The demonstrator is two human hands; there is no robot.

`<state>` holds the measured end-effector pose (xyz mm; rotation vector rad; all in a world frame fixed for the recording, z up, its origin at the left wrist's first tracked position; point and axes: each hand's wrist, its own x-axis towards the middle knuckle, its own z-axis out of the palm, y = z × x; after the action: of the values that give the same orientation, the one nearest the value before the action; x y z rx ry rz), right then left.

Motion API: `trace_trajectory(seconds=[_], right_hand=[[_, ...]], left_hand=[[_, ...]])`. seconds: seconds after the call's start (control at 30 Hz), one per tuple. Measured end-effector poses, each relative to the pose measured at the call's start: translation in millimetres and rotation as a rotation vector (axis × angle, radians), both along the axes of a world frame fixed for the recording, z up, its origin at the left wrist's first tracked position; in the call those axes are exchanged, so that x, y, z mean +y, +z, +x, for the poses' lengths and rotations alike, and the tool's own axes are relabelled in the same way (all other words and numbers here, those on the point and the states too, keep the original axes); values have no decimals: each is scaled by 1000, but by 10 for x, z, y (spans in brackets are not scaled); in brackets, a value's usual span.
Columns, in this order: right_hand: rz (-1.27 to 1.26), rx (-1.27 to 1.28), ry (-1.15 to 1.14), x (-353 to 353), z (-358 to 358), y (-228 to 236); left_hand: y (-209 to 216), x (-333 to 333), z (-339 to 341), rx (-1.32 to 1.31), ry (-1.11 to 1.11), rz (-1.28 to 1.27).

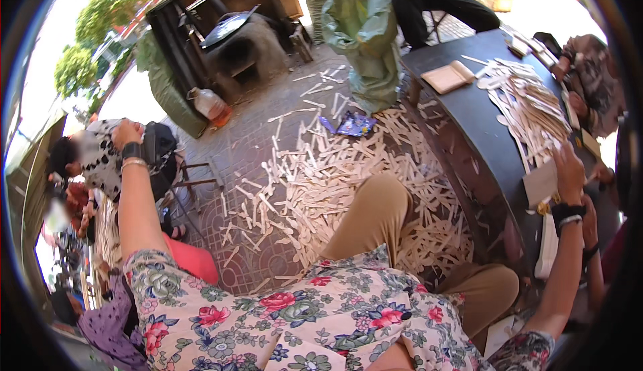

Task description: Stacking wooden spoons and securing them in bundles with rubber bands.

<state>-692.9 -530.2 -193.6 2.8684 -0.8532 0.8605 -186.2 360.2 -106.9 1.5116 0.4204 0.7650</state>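
Raised at the left, my left hand (127, 133) has its fingers curled in; whatever it may hold is hidden. A dark watch and a pale bracelet are on that wrist. On the right, my right hand (569, 173) is closed on a flat, pale rectangular piece (541, 183) above the dark table (469, 113). Beyond that hand lies a heap of flat wooden spoons (529, 103). A small yellowish object (544, 208) sits just below the pale piece, too small to make out.
Many loose wooden spoons (355, 177) cover the floor around my knees, with a purple wrapper (356, 124) among them. A green sack (362, 43) stands ahead. A wooden tray (447, 76) rests on the table. People sit at both sides; a bottle (211, 106) stands ahead left.
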Motion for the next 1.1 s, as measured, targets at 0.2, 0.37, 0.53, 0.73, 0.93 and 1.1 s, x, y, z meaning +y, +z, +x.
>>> trace_trajectory(seconds=[0.2,0.37,0.53,0.73,0.93,1.1], right_hand=[[-124,-7,69,571,540,508],[-258,-91,71,585,446,502],[-194,78,93,631,352,107],[-220,1,108,546,380,314],[-155,60,70,609,346,227],[80,-470,-55,636,198,327]], left_hand=[[-1421,-1498,-460,392,-589,-133],[-1652,-4037,-1168,439,-1160,-79],[-1250,-5816,-2160,224,-1603,-174],[-1279,-6636,-3086,257,-1820,-348],[-1537,-6759,-3228,409,-1820,-196],[-1341,-6787,-3346,410,-1781,-170]])
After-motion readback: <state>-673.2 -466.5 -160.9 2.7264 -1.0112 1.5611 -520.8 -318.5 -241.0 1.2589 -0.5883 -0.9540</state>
